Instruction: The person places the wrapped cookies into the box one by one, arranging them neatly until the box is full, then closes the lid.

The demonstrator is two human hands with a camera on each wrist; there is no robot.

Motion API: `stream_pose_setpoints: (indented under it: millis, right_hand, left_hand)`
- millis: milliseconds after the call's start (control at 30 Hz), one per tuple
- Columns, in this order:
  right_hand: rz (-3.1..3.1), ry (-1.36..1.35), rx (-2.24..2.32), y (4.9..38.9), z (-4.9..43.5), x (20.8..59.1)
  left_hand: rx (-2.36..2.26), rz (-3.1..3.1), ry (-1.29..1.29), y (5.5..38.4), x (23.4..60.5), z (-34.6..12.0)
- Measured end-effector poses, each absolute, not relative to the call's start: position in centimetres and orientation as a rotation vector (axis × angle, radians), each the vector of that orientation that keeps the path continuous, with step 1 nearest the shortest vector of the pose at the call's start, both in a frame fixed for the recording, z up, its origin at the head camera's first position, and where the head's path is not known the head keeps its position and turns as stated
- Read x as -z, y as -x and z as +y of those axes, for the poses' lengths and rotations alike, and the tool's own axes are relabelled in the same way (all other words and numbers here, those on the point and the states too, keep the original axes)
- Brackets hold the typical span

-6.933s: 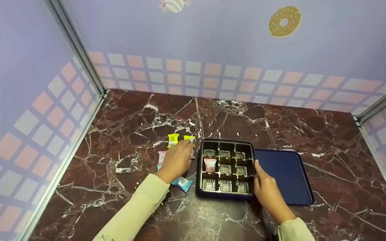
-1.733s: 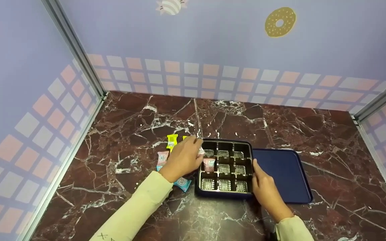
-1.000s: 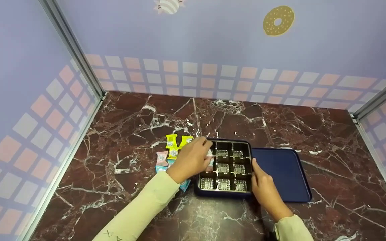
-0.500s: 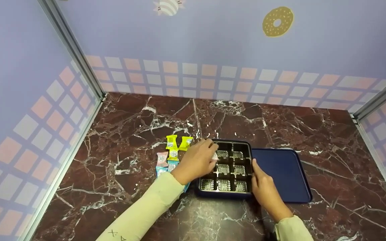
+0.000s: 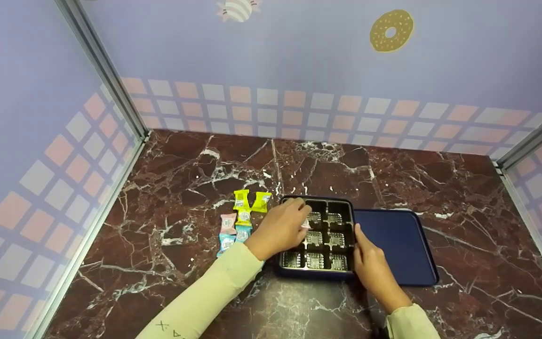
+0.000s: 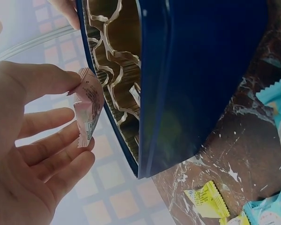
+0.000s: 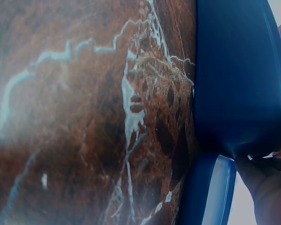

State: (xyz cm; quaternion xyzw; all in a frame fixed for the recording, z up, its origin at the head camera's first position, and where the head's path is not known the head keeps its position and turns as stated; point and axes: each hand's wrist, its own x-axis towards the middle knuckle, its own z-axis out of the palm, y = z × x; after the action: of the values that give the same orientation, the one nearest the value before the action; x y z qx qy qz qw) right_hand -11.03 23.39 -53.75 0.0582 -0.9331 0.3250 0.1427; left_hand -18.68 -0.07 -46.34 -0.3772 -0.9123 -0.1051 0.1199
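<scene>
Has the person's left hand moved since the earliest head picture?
Yes. In the head view, the left hand has moved rightward, nearer the blue lid: from over the loose candies to over the left side of the box.

Left arm, in a long pale cream-yellow cloth sleeve with small dark marks, slants forward and rightward. Left hand: back upward; thumb nearly straight, opposing bent, slightly parted fingers in a pinch. Right arm: matching pale cuff, lower right. Right hand points forward-left, foremost finger extended.
</scene>
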Motion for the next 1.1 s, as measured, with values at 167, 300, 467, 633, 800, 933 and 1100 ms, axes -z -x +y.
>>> stream_pose_setpoints:
  millis: [167,300,467,633,800,933,1100]
  right_hand:
    - [-2.692,-0.167,-0.932,11.0,23.4,53.8]
    - [-2.7,-0.161,-0.941,11.0,23.4,53.8]
    - [-2.702,-0.163,-0.95,11.0,23.4,53.7]
    - [-2.705,-0.161,-0.95,11.0,23.4,53.7]
    - [-2.705,-0.163,-0.949,11.0,23.4,53.7]
    - [-2.704,-0.169,-0.939,11.0,23.4,53.8]
    - [-2.707,-0.167,-0.93,10.9,23.4,53.8]
  left_hand:
    - [0.296,-2.689,1.1,18.6,46.2,0.2]
    - [0.308,-2.71,1.117,18.6,46.1,0.4]
    - [0.303,-2.715,1.129,18.6,46.1,0.7]
    - [0.282,-2.751,1.138,18.6,46.4,1.0]
    - [0.262,-2.723,1.163,18.6,46.6,1.3]
    - [0.256,-2.711,1.173,18.6,46.7,1.5]
    - [0.249,-2.713,1.183,18.6,46.9,1.8]
